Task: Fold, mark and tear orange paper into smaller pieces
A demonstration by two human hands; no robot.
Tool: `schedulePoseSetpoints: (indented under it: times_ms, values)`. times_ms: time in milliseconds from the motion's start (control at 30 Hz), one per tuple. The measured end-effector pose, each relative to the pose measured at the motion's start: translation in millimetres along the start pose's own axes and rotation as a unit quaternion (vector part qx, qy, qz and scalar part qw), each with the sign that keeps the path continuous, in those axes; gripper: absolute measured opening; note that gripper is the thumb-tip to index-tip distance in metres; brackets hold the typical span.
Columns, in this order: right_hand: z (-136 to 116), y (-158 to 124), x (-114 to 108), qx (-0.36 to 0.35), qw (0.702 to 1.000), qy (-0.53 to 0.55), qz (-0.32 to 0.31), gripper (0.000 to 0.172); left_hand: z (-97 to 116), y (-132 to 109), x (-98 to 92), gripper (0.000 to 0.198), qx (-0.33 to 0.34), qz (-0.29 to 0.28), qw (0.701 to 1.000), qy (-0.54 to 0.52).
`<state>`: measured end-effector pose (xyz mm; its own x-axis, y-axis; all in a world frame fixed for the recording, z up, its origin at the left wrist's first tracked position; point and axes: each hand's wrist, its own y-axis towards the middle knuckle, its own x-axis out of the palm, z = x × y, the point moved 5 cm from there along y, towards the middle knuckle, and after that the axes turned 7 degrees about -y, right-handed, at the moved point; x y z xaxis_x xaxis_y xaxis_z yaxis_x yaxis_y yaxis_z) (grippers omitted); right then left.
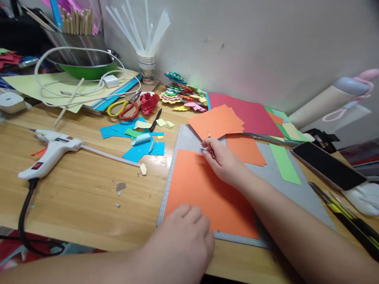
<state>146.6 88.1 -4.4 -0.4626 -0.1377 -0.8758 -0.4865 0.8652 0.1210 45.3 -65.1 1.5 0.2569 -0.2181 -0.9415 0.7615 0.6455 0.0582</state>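
Observation:
My right hand [220, 157] is closed round a thin dark pencil [208, 135], its sharpened tip pointing away from me. This hand is over the far edge of a large orange paper sheet [189, 181], which lies on a grey cutting mat [290, 197]. At the near edge of the sheet is my left hand [186, 240], a little blurred, its fingers curled in and their tips hidden; what they hold, if anything, does not show. A small dark mark sits near the sheet's front edge. Beyond my right hand lie smaller orange paper pieces [217, 120].
A white glue gun [50, 150] rests at left. Blue paper scraps [143, 148], scissors [124, 110] and a black pen [155, 120] lie behind it. A phone [328, 165], a yellow-black cutter [346, 217] and a green strip [284, 163] are at right. Red paper [248, 114] lies at the back.

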Motion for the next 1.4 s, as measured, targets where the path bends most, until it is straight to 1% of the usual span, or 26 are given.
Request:
schedulePoseSetpoints:
  times_ms: [67, 133, 200, 267, 433, 633, 767, 867, 933, 967, 1000, 1067, 1133, 1200, 1233, 1300, 1333, 1367, 1400]
  values:
    - [4.9, -1.8, -2.1, 0.006, 1.000, 0.006, -0.005, 0.019, -2.3, -10.2, 1.1, 0.012, -0.059, 0.006, 0.998, -0.026]
    - [9.8, -0.8, -3.5, 0.013, 1.000, 0.024, -0.008, 0.019, -3.5, -17.6, 1.5, 0.017, -0.110, 0.003, 0.992, -0.059]
    - [14.6, 1.0, -4.0, 0.023, 0.999, 0.036, -0.018, 0.017, -1.7, -21.3, 0.0, 0.023, -0.139, -0.005, 0.987, -0.082]
    - [18.8, 2.0, -4.1, 0.030, 0.998, 0.038, -0.031, 0.016, 1.8, -22.6, -2.5, 0.026, -0.153, -0.012, 0.984, -0.087]
    - [25.0, 1.8, -2.0, 0.031, 0.998, 0.041, -0.039, 0.012, 8.6, -24.6, -2.7, 0.029, -0.157, 0.000, 0.985, -0.069]
    - [24.8, 4.6, -0.3, 0.056, 0.996, 0.069, -0.028, 0.015, 9.2, -30.1, 12.9, 0.032, -0.168, 0.029, 0.983, -0.073]
    - [25.7, 1.7, -10.6, 0.077, 0.990, 0.114, -0.007, 0.020, 9.8, -34.6, 19.3, 0.035, -0.157, 0.070, 0.982, -0.077]
    - [28.4, -5.9, -22.1, 0.073, 0.984, 0.160, -0.002, 0.021, 9.9, -40.1, 22.2, 0.034, -0.145, 0.095, 0.981, -0.087]
    - [29.7, -13.5, -31.2, 0.057, 0.979, 0.197, 0.001, 0.019, 8.9, -44.6, 20.9, 0.036, -0.137, 0.137, 0.976, -0.095]
    - [30.3, -18.1, -36.7, 0.050, 0.975, 0.215, 0.008, 0.017, 7.1, -47.1, 18.7, 0.039, -0.141, 0.173, 0.970, -0.098]
    - [30.9, -23.3, -42.8, 0.046, 0.972, 0.232, 0.019, 0.017, 3.8, -50.0, 15.6, 0.044, -0.154, 0.218, 0.958, -0.102]
    - [31.9, -34.9, -56.3, 0.044, 0.963, 0.259, 0.055, 0.017, -6.2, -54.9, 9.2, 0.053, -0.204, 0.311, 0.920, -0.124]
    - [31.9, -47.6, -69.4, 0.045, 0.955, 0.279, 0.094, 0.018, -18.7, -55.1, 5.2, 0.062, -0.262, 0.377, 0.869, -0.187]
    - [31.6, -59.9, -80.4, 0.047, 0.947, 0.291, 0.127, 0.019, -30.2, -48.7, 3.8, 0.071, -0.296, 0.418, 0.801, -0.310]
    - [31.8, -65.4, -84.9, 0.050, 0.943, 0.296, 0.142, 0.020, -34.5, -43.0, 4.2, 0.075, -0.305, 0.425, 0.759, -0.388]
    - [33.5, -75.0, -91.9, 0.057, 0.932, 0.313, 0.171, 0.021, -37.5, -27.7, 7.1, 0.076, -0.311, 0.399, 0.676, -0.536]
    - [35.0, -79.1, -94.8, 0.061, 0.925, 0.325, 0.187, 0.022, -35.9, -19.4, 8.7, 0.071, -0.310, 0.370, 0.644, -0.593]
    - [36.8, -82.7, -97.4, 0.065, 0.916, 0.337, 0.205, 0.022, -32.8, -11.6, 10.1, 0.065, -0.308, 0.336, 0.623, -0.636]
    - [38.5, -85.8, -99.8, 0.069, 0.908, 0.347, 0.222, 0.022, -28.9, -5.1, 11.3, 0.058, -0.306, 0.303, 0.611, -0.664]
